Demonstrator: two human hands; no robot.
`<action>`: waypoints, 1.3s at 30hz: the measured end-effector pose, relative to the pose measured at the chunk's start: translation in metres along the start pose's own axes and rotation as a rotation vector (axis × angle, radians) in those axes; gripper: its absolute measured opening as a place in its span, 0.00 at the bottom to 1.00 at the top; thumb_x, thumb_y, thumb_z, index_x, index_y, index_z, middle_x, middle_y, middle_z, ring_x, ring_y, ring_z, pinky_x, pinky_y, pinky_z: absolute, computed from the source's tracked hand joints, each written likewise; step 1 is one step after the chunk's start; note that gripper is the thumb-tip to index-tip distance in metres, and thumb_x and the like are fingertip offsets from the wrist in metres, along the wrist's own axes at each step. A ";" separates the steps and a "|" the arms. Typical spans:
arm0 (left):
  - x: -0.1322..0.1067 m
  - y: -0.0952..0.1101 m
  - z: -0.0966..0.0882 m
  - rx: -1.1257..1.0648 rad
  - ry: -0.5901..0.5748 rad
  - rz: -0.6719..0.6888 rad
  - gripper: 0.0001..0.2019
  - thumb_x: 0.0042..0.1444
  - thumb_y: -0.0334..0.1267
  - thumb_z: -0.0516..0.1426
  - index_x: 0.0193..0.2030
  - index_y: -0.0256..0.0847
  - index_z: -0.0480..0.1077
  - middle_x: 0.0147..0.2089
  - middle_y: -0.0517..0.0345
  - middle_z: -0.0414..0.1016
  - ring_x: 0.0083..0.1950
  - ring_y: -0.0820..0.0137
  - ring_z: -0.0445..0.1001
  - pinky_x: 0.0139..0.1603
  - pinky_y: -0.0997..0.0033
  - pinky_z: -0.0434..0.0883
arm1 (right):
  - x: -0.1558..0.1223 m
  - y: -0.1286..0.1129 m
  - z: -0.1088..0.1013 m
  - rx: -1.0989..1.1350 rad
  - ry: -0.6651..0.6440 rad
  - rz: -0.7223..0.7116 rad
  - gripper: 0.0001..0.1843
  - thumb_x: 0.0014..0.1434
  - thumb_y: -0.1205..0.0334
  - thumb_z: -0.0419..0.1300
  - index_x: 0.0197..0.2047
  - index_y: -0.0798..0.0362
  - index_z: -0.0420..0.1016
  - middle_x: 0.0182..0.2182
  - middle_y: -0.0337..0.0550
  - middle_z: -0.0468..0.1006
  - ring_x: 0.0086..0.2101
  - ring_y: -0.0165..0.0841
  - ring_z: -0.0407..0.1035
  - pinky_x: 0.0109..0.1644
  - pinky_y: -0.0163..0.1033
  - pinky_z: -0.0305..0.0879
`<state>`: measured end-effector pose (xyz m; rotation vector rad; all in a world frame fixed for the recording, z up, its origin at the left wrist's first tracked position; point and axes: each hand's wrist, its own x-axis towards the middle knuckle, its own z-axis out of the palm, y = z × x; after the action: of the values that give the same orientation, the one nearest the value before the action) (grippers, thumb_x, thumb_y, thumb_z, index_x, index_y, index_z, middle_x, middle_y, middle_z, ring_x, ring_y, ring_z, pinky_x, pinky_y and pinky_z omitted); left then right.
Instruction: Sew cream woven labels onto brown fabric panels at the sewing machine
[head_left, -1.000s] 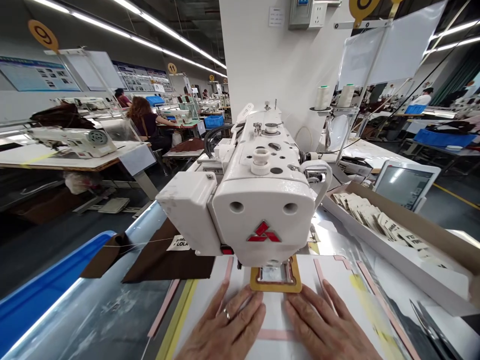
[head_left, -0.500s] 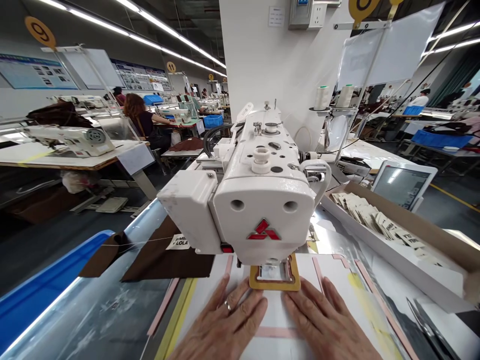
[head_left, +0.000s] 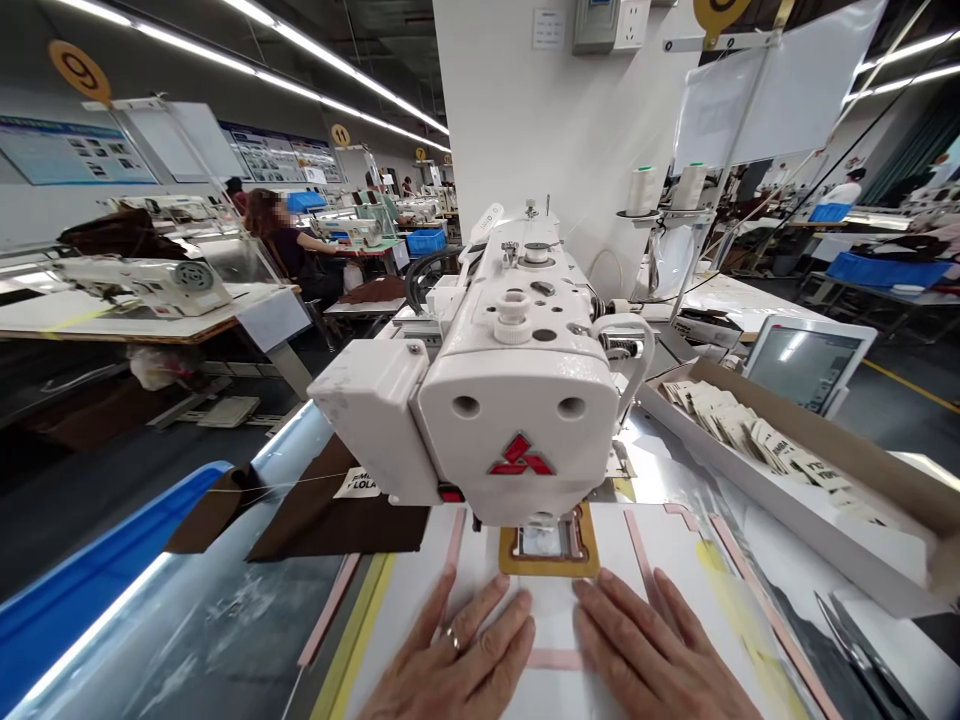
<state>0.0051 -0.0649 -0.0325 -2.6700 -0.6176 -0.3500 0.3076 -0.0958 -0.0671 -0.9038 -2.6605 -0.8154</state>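
Observation:
A white sewing machine (head_left: 517,400) with a red three-diamond logo stands in front of me. Under its head sits a tan rectangular frame clamp (head_left: 550,545) over a pale piece. My left hand (head_left: 457,660), with a ring on one finger, lies flat and open on the white template sheet (head_left: 675,585) just below the clamp. Beside it my right hand (head_left: 652,655) rests flat and open on the same sheet. Both sets of fingertips almost reach the clamp's lower edge. Pink tape strips mark the sheet.
Brown fabric (head_left: 330,515) with a small label lies left of the machine. A cardboard box of labels (head_left: 780,450) and a tablet screen (head_left: 806,370) stand at the right. A blue bin edge (head_left: 82,580) is at lower left. Other people work at distant tables.
Both hands have slid slightly back toward me from the clamp; the view shifted a little. Nothing was picked up or let go.

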 end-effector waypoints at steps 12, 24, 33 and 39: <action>-0.004 0.000 -0.005 -0.105 -0.051 -0.065 0.26 0.75 0.52 0.53 0.70 0.37 0.66 0.72 0.54 0.69 0.72 0.60 0.65 0.80 0.56 0.27 | 0.000 -0.006 0.007 -0.021 0.047 0.065 0.26 0.74 0.45 0.53 0.67 0.49 0.74 0.67 0.42 0.71 0.70 0.52 0.56 0.76 0.68 0.28; -0.004 0.000 -0.004 -0.351 -0.091 -0.103 0.41 0.72 0.61 0.51 0.81 0.42 0.42 0.72 0.47 0.68 0.74 0.55 0.65 0.80 0.49 0.51 | -0.003 -0.006 0.015 0.081 -0.034 0.123 0.33 0.73 0.45 0.52 0.71 0.58 0.67 0.69 0.50 0.69 0.63 0.50 0.68 0.59 0.52 0.73; 0.013 -0.006 -0.023 -0.394 -0.156 -0.159 0.40 0.72 0.56 0.56 0.81 0.44 0.43 0.73 0.49 0.67 0.75 0.54 0.62 0.80 0.45 0.49 | 0.006 -0.006 0.018 -0.018 -0.005 0.135 0.31 0.70 0.51 0.52 0.70 0.59 0.68 0.67 0.53 0.71 0.61 0.55 0.69 0.51 0.58 0.76; 0.011 -0.016 -0.026 -0.438 -0.176 -0.229 0.44 0.68 0.56 0.60 0.81 0.48 0.42 0.75 0.50 0.62 0.77 0.51 0.58 0.79 0.45 0.50 | 0.006 -0.003 0.009 -0.009 -0.023 0.067 0.36 0.72 0.39 0.49 0.70 0.58 0.69 0.70 0.50 0.67 0.62 0.53 0.69 0.54 0.56 0.76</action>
<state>0.0031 -0.0582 -0.0009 -3.0765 -1.0068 -0.3468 0.3007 -0.0895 -0.0740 -1.0039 -2.6324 -0.8069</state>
